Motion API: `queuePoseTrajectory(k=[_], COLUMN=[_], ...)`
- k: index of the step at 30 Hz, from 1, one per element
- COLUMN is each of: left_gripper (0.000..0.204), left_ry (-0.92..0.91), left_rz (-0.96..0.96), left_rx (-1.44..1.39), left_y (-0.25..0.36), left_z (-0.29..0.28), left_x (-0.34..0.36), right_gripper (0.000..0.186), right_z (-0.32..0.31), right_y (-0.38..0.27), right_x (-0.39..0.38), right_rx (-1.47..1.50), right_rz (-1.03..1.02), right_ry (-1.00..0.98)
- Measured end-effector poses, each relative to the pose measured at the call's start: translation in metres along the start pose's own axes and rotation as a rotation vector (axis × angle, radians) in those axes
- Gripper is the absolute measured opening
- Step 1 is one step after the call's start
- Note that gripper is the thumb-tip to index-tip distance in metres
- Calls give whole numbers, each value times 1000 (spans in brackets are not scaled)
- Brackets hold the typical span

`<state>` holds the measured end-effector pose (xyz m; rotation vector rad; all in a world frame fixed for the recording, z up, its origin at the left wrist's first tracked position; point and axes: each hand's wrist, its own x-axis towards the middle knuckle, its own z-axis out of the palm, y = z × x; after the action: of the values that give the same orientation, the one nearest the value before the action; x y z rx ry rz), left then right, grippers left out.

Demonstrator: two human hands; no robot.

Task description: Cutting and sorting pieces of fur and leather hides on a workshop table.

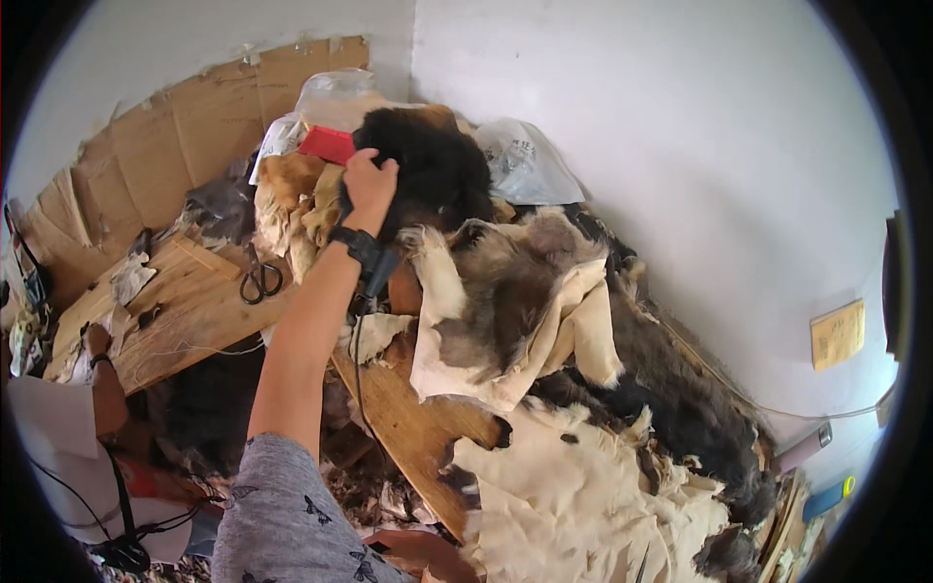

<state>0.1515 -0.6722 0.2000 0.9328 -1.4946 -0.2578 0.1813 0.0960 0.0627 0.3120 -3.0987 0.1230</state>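
My left hand [371, 183], with a dark strapped device on its wrist, reaches up to the black fur piece [428, 165] atop the pile, fingers curled on its left edge, beside a red flat item [326, 143]. Below and right lies a brown-grey fur with cream hide edges [501, 301]; tan fur [290, 185] sits left of the hand. Black scissors [260, 285] lie on a wooden board [209, 316] left of my forearm. My right hand is not in view.
Another person's hand [97, 340] rests at the far-left board. A large cream hide [573, 486] and long dark fur [680, 389] fill the lower right. Clear bags [525, 165] top the pile. Cardboard [165, 146] lines the back wall. A cord [374, 437] hangs below my wrist.
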Motion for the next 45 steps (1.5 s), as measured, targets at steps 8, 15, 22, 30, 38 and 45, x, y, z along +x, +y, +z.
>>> queuePoseTrajectory(k=[8, 15, 22, 30, 38, 45], left_gripper=[74, 41, 31, 27, 27, 25], left_ry=[-252, -640, -848, -882, -1108, -1114], left_rz=[-264, 513, 851, 639, 445, 284], left_rx=[251, 21, -249, -407, -568, -678], left_y=[32, 146, 178, 172, 180, 171], left_z=[18, 59, 23, 20, -38, -24], left_x=[15, -77, -172, -189, -242, -221], right_gripper=[24, 26, 26, 23, 22, 30], right_z=[1, 7, -4, 16, 16, 16], right_y=[-3, 2, -15, 4, 2, -1], right_x=[3, -2, -3, -5, -3, -3], right_rx=[-56, -67, -103, -16, -52, -104], right_rz=[-50, 7, 39, -35, -104, -27], right_ry=[30, -27, -42, 88, 143, 91])
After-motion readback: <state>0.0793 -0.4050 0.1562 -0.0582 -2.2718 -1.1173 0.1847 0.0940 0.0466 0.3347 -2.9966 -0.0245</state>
